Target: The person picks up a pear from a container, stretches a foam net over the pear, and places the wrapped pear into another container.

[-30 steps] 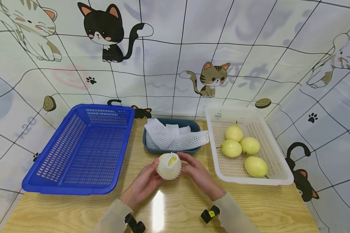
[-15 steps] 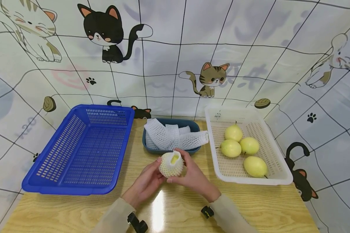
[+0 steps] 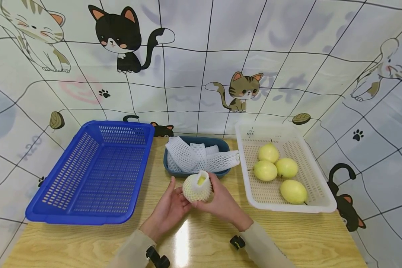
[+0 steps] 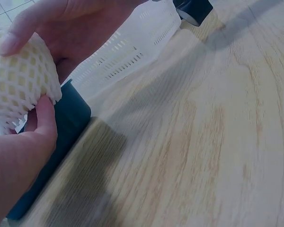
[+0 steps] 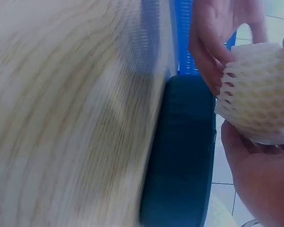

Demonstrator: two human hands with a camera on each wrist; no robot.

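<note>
A yellow pear in a white foam net sleeve (image 3: pixel 195 190) is held above the table, just in front of the dark teal box. My right hand (image 3: pixel 223 204) grips it from the right, thumb low on the near side and fingers behind. Beside and under its left side, my left hand (image 3: pixel 171 209) lies with the thumb lifted off and relaxed fingertips at the net's lower edge. The sleeve's upper end gapes, showing yellow skin. In the left wrist view, fingertips of the left hand (image 4: pixel 26 146) touch the net's rim. The right wrist view shows the netted pear (image 5: pixel 262 94) between both hands.
Behind the hands stands the teal box (image 3: pixel 165 163), filled with white foam net sleeves (image 3: pixel 197 156). At left is a blue plastic basket (image 3: pixel 104 175) with nothing in it. A white basket (image 3: pixel 284 208) at right holds several yellow pears (image 3: pixel 266 170). A cat-print cloth hangs behind.
My right hand has come in from the right and now grips the netted pear. The left thumb has come away from it. The pear has shifted slightly right.
</note>
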